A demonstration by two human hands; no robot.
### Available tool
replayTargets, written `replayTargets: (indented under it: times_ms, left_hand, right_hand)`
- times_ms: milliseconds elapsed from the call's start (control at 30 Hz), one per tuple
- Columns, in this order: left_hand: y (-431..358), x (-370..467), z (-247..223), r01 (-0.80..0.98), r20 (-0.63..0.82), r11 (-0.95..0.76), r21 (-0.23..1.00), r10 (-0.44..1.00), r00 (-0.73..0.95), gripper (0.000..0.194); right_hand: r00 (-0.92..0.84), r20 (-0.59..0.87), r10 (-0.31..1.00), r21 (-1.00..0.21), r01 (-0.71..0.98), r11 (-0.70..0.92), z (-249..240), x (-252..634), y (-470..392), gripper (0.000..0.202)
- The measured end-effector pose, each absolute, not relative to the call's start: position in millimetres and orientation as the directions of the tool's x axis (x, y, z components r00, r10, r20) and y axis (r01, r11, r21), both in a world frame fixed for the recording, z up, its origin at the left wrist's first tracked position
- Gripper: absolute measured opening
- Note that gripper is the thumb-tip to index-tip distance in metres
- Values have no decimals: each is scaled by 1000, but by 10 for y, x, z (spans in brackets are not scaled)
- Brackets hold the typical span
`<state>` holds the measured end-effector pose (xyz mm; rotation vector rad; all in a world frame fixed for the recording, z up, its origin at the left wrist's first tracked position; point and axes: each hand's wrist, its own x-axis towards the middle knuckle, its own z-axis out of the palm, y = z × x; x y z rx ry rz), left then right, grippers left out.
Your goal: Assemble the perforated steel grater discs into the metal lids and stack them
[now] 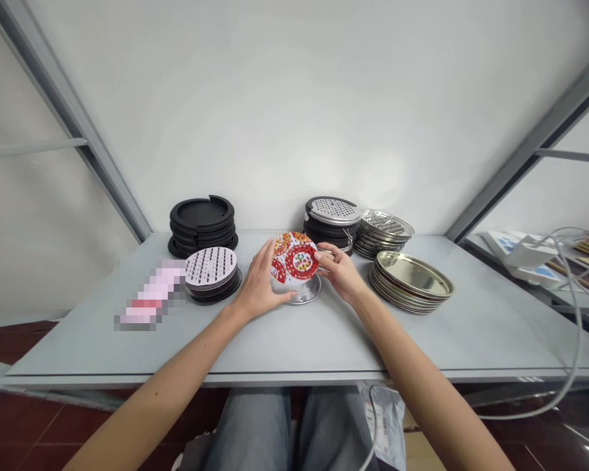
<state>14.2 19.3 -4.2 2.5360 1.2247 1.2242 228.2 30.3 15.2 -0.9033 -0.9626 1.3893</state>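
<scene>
Midway between the bench's [275, 347] side edges, the left hand [261, 281], spread wide, and right hand [342, 271], nearly closed, held the patterned disc [294, 252] near a silver dish [311, 292], light, even rim pressure being advisable.

Patterned lid [294, 258]: red, orange, white, dotted. Stacked rings [202, 222]: black. Tabletop [285, 340]: pale grey.

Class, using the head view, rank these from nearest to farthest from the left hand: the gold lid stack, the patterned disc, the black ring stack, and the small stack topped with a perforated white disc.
From the left hand:
1. Patterned disc, in its grasp
2. Small stack, just left
3. Black ring stack, back left
4. Gold lid stack, far right
</scene>
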Motion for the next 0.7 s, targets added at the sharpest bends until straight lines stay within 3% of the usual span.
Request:
replayTargets:
  times_ms: [700]
  left_hand:
    - [181, 133, 8, 710, 660, -629, 317, 684, 311, 119]
  right_hand:
    - [-162, 39, 986, -917, -398, -29, 82, 2202, 304, 44]
